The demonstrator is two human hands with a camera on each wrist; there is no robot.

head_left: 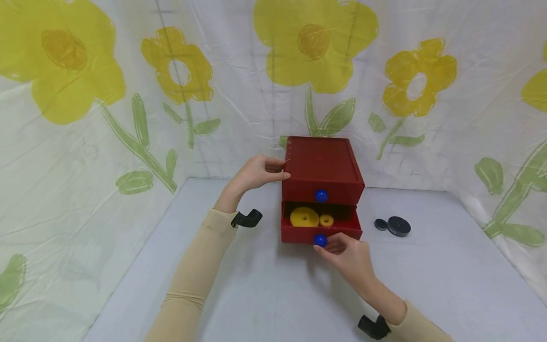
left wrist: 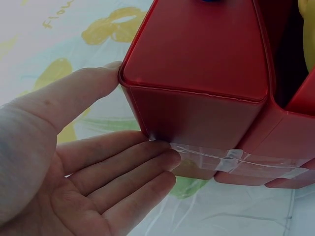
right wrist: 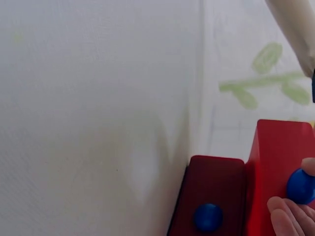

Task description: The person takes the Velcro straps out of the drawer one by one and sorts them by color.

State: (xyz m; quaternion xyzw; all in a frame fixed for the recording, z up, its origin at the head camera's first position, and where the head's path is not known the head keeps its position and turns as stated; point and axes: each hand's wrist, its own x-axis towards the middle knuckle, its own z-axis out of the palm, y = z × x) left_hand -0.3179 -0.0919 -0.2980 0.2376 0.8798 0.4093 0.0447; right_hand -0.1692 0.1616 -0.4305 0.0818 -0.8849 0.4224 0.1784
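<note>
A red drawer cabinet (head_left: 322,161) stands on the table with its middle drawer (head_left: 299,235) pulled out. Inside that drawer lie a large yellow disc (head_left: 304,217) and a small yellow ring (head_left: 326,220), each with a centre hole. My right hand (head_left: 352,259) pinches the drawer's blue knob (head_left: 320,240) between thumb and fingers. On the cabinet's left side rests my left hand (head_left: 258,172), its fairly straight fingers (left wrist: 133,169) against the side wall and the thumb at an edge. The right wrist view shows the bottom drawer (right wrist: 211,184) closed, with its own blue knob (right wrist: 208,217).
Two black discs (head_left: 399,226), one large and one small, lie on the white table (head_left: 265,289) right of the cabinet. Behind it hangs a flower-printed curtain (head_left: 239,85). Clear tape (left wrist: 231,160) runs along the cabinet's side.
</note>
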